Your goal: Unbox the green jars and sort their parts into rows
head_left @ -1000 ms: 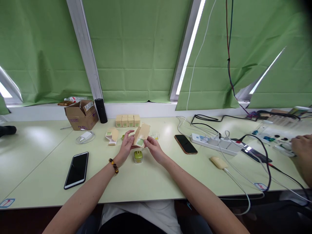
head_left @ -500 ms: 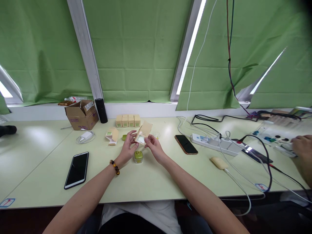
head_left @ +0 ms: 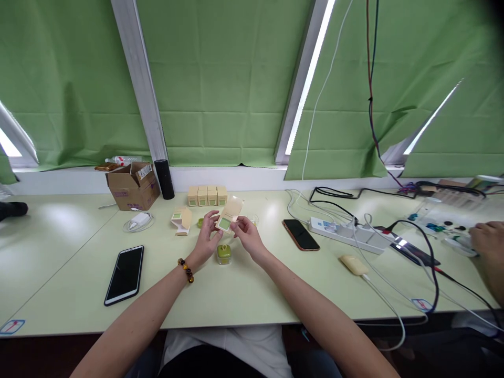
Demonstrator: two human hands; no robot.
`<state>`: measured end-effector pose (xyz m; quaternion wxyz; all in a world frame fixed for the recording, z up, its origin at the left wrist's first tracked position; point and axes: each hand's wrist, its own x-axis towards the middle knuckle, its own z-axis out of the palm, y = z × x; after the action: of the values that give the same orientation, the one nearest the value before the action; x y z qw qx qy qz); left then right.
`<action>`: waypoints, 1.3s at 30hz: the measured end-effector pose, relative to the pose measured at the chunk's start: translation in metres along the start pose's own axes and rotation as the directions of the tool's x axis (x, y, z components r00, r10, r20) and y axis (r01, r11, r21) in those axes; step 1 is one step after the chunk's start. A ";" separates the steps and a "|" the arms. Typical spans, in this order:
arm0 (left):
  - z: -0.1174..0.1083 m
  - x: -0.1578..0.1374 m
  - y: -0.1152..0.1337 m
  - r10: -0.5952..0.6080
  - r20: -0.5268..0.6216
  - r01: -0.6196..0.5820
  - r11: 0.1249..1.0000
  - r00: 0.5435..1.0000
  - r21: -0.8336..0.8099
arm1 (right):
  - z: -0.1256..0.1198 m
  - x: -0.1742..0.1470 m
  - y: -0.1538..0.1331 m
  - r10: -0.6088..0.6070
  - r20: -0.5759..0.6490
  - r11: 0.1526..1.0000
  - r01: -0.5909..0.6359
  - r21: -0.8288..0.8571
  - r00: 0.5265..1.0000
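Between my two hands a small kraft-paper box (head_left: 231, 210) is held up, flattened or folded open, with a green square on its lower panel. My left hand (head_left: 207, 236) grips its left edge, and my right hand (head_left: 249, 237) pinches its lower right corner. Just below them a small clear jar with a green lid (head_left: 224, 254) stands on the table. A second green lid (head_left: 200, 222) shows partly behind my left fingers. To the left lies an opened paper box (head_left: 181, 220). Several closed small boxes (head_left: 207, 196) stand in a row at the back.
A black-screened phone (head_left: 125, 275) and a charger with coiled cable (head_left: 138, 221) lie left, before a cardboard carton (head_left: 133, 187) and a black cylinder (head_left: 164, 179). Rightward are another phone (head_left: 301, 234), a power strip (head_left: 348, 234), loose cables and another person's hand (head_left: 488, 241).
The paper box has tilted in my hands, so its green square panel now faces me where it looked pale before. Both hands stay nearly in place.
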<state>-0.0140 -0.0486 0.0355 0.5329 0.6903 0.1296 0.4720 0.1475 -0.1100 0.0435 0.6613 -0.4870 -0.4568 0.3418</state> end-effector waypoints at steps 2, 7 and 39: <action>0.000 0.001 0.000 -0.011 -0.011 0.011 0.999 1.000 -0.036 | 0.002 0.004 -0.002 0.005 0.010 1.000 -0.005 -0.015 1.000; -0.001 0.005 0.001 -0.050 -0.060 0.043 0.992 0.997 -0.117 | 0.008 0.014 -0.003 -0.007 0.026 0.998 0.009 -0.055 1.000; -0.002 0.002 -0.003 0.151 -0.229 -0.079 0.952 0.962 0.296 | 0.016 0.006 -0.002 0.117 0.114 0.954 -0.144 0.265 0.987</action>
<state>-0.0139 -0.0447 0.0340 0.3789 0.7013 0.2211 0.5619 0.1349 -0.1001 0.0491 0.6748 -0.4034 -0.4042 0.4675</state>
